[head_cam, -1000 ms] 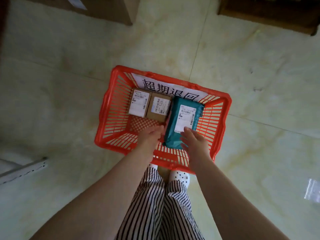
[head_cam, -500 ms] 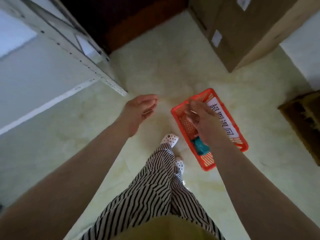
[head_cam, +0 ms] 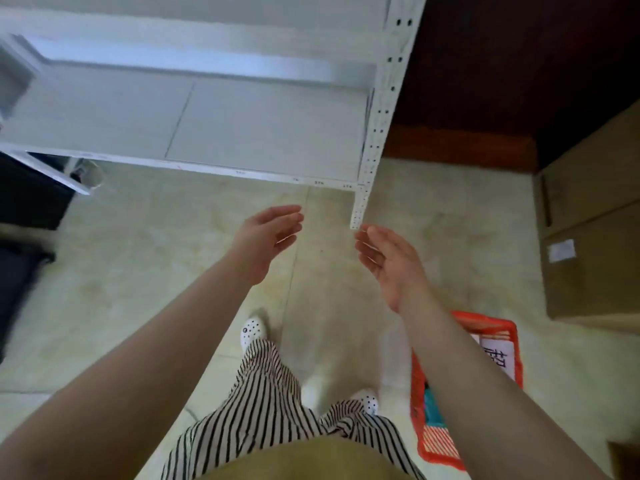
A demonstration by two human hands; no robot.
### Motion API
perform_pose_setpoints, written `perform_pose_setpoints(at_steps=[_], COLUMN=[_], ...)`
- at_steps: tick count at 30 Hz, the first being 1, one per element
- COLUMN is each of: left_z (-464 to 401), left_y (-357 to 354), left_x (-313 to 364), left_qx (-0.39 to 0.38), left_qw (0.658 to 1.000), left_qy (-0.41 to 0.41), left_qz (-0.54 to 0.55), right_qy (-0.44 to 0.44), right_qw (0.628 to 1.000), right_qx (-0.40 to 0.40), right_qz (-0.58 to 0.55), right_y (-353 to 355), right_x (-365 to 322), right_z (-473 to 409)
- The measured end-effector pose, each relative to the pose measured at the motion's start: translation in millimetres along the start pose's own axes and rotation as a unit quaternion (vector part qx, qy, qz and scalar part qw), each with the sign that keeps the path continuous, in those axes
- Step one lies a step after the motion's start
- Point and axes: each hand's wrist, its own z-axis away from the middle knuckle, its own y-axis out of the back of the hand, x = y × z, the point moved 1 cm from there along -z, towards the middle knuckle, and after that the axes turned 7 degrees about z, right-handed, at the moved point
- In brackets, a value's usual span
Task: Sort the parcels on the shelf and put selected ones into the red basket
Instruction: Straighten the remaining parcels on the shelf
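Far left: a dark object (head_cam: pixel 20 202) sat on the floor, too blurred to identify. White metal shelf (head_cam: pixel 242 133) ran across the top of the head view, its perforated upright post (head_cam: pixel 372 133) at the right end; parcels on it couldn't be made out.

Left hand (head_cam: pixel 266 237) was stretched forward over the pale tiled floor (head_cam: pixel 138 271), just short of the shelf's front edge, fingers straight and loose, gripping nothing. Below it: striped trousers (head_cam: pixel 270 403) and white perforated shoes (head_cam: pixel 252 330).

Right hand (head_cam: pixel 391 261) was out too, palm facing left, fingers relaxed and slightly spread, nothing in it, fingertips near the foot of the post. The two hands were apart, palms roughly facing each other.

Red basket (head_cam: pixel 498 327) stood on the floor at lower right, partly hidden behind the right forearm. White label with black characters (head_cam: pixel 495 355) on its wall, teal parcel (head_cam: pixel 433 410) inside. Far right: a cardboard box (head_cam: pixel 595 254) with a small white sticker.
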Motion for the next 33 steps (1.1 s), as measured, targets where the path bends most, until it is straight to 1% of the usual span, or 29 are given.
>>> perform_pose_setpoints(at_steps=[3,8,11,14,18,23,30,33], left_z=[-12,-36,-48,-60,-69,-71,-58,-54], left_y=[37,86,103,107,100,78,27,1], left_x=[23,65,87,101,109,104,99,96], left_qx=[0.012,0.006,-0.007,-0.034,-0.046,-0.06,-0.13,-0.137], left_qw=[1.0,1.0,1.0,0.999,0.998,0.997,0.989,0.988], left_qy=[-0.001,0.003,0.008,0.01,0.012,0.022,0.018,0.019], left_qz=[0.019,0.007,-0.011,-0.031,-0.033,-0.041,-0.072,-0.069], right_qy=[0.006,-0.003,-0.014,-0.013,-0.006,0.01,0.028,0.041], right_qw=[1.0,1.0,1.0,1.0,1.0,0.997,0.991,0.987], right_qx=[-0.013,-0.015,-0.014,-0.007,0.017,0.052,0.089,0.113], right_qz=[0.024,0.019,0.0,-0.017,-0.026,-0.058,-0.093,-0.105], right_y=[-54,-134,-173,-196,-200,-181,-150,-127], right_x=[-2,1,2,0,-5,-18,-26,-30], right_z=[-16,-37,-50,-60,-62,-56,-35,-24])
